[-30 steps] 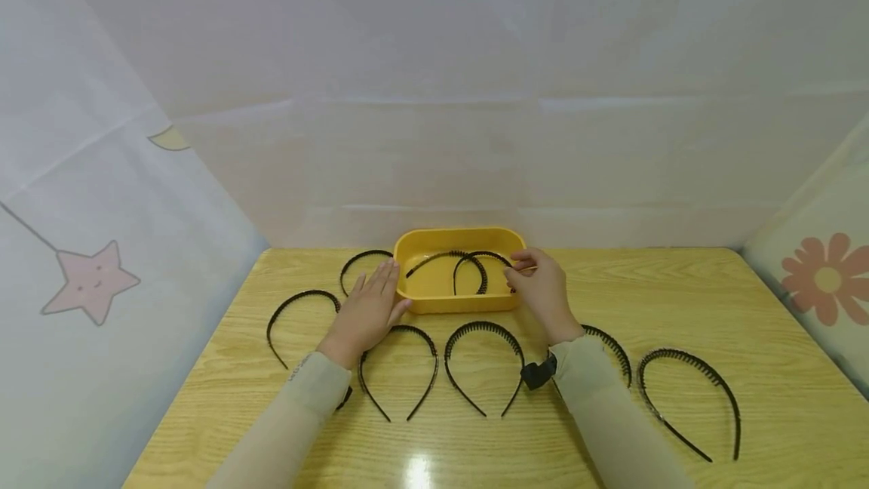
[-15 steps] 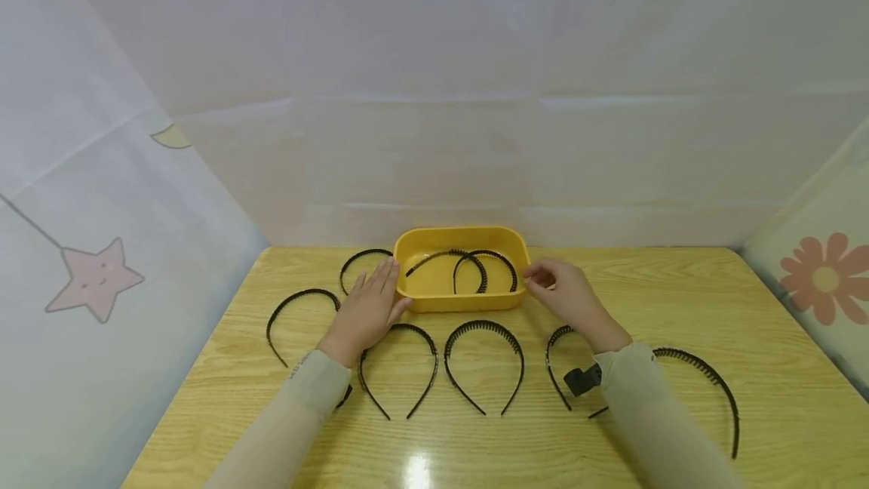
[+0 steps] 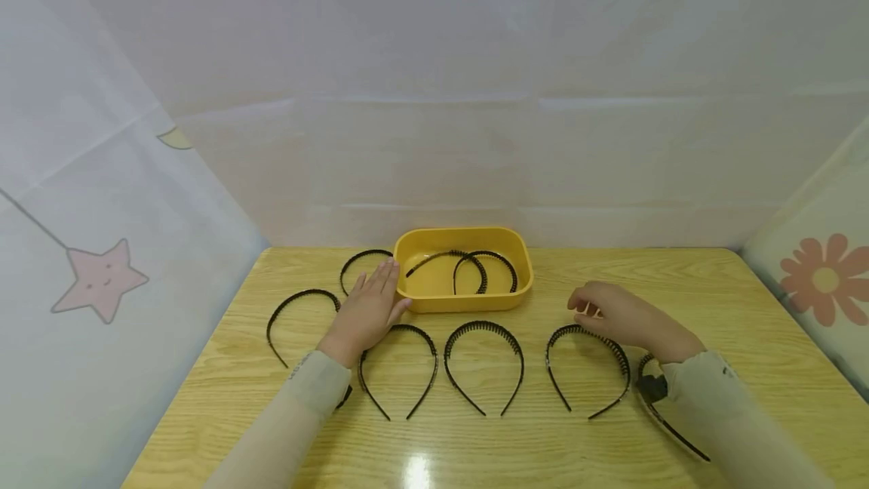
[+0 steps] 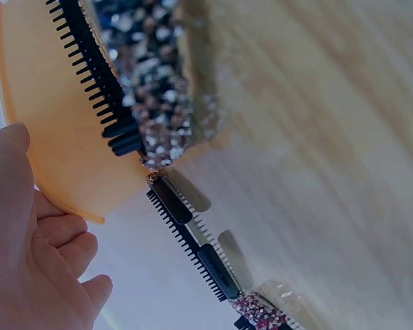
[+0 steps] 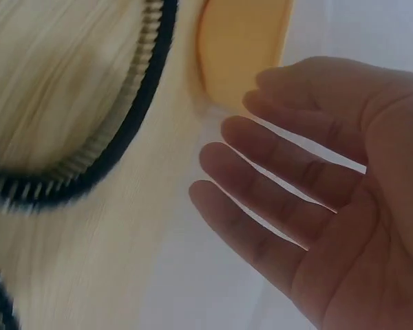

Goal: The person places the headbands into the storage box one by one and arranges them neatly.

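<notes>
The box [image 3: 468,304], two bands [image 3: 501,257] inside, is being touched at nine o'clock by the left hand [image 3: 366,315], fingers straight. Fingers spread, the right hand [image 3: 623,314] is being held near another band [image 3: 618,353] at four.

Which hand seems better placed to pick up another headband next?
The right hand, I'd judge: it holds nothing and is close to the arch of a headband on the table. The left hand, though also near headbands, rests against the yellow bin, seemingly steadying it.
</notes>
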Action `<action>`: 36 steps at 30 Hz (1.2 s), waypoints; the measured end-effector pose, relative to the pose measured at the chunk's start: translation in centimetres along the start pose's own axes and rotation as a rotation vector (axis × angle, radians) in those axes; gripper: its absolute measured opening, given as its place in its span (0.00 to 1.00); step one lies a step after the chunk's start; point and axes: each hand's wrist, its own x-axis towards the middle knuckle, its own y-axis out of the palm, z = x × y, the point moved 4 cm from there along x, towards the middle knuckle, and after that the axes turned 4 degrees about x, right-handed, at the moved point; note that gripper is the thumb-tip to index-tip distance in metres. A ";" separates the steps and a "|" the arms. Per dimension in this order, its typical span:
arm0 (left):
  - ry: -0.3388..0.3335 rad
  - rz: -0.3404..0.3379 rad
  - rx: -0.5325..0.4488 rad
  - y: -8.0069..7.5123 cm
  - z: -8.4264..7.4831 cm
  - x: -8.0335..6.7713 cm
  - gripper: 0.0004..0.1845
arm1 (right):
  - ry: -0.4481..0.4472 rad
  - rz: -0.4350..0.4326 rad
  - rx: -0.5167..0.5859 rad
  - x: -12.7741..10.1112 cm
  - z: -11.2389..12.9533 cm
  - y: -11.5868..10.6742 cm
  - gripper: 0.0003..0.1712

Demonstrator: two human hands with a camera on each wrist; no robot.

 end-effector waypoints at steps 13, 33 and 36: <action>-0.013 0.025 -0.013 -0.2 -0.3 0.3 0.40 | 0.094 0.068 -0.124 -5.2 -4.9 -0.6 0.12; -0.023 0.045 -0.016 -0.2 -0.1 0.0 0.40 | 0.072 0.078 -0.063 -7.2 -7.9 0.5 0.20; -0.021 0.040 -0.024 -0.2 -0.1 0.0 0.40 | 0.049 0.072 -0.047 -7.3 -8.0 0.7 0.21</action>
